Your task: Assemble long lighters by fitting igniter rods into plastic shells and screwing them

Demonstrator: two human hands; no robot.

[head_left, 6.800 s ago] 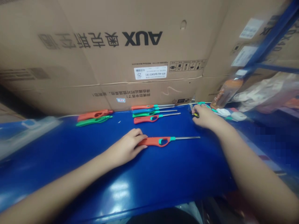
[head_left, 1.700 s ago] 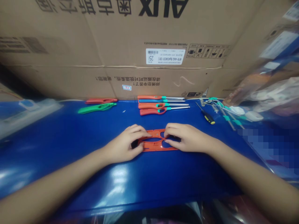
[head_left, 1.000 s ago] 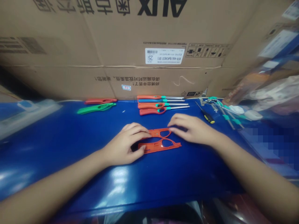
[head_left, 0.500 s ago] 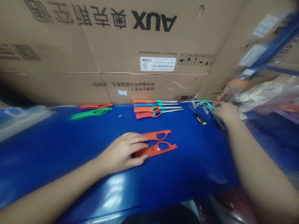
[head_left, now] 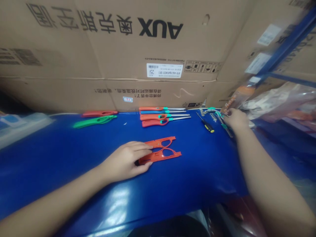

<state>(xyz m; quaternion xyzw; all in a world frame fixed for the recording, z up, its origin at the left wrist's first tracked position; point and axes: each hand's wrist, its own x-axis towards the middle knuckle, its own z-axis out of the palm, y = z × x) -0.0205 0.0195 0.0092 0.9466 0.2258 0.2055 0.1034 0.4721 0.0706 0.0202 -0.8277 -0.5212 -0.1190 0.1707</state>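
My left hand (head_left: pixel 127 161) has its fingers and thumb round the rear ends of two orange lighter casing halves. The upper half (head_left: pixel 156 143) and the lower half (head_left: pixel 158 156) lie side by side on the blue table, trigger holes to the right. At the back right, my right hand (head_left: pixel 237 120) reaches into a small heap of lighter innards (head_left: pixel 213 116), clear pieces and green-tipped metal tubes. Its fingers look closed, but their tips are partly hidden, and I cannot make out what they hold. A black and yellow screwdriver (head_left: pixel 207 126) lies left of that heap.
Several assembled long lighters (head_left: pixel 154 123) lie in a row at the back. Further left are red (head_left: pixel 98 113) and green (head_left: pixel 92 122) casing pieces. A large cardboard box (head_left: pixel 111 65) walls off the back. An orange bottle (head_left: pixel 238 97) and plastic bags (head_left: pixel 278 98) stand right.
The whole view has shifted slightly. My right hand stays at the heap, its fingers slightly moved among the parts. My left hand keeps its place on the casing halves.
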